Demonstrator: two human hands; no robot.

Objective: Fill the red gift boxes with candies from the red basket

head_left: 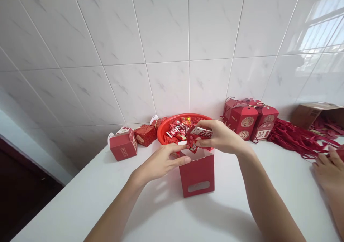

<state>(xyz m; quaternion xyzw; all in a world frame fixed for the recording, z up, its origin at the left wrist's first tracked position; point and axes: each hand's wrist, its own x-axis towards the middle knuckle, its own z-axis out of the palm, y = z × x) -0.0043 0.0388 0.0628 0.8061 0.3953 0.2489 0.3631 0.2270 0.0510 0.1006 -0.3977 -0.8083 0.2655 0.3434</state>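
Observation:
A tall red paper gift box (pixel 197 174) stands upright on the white table with its top open and a rounded window low on its front. My left hand (pixel 163 159) grips its upper left rim, thumb in front and fingers behind. Over the opening, my right hand (pixel 219 138) pinches a red wrapped candy (pixel 192 143) between thumb and fingers. A printed white-and-red box flap (pixel 202 131) rises by the right fingers. Just behind the box sits a red plastic basket (pixel 163 126) with many wrapped candies (pixel 176 129), partly hidden by my hands.
Small red boxes (pixel 123 146) stand left of the basket. To the right are closed red gift boxes (pixel 243 120), a heap of dark red ribbons (pixel 290 136) and a cardboard carton (pixel 306 115). Another person's hand (pixel 329 167) is at the right edge. A tiled wall (pixel 172 84) backs the table.

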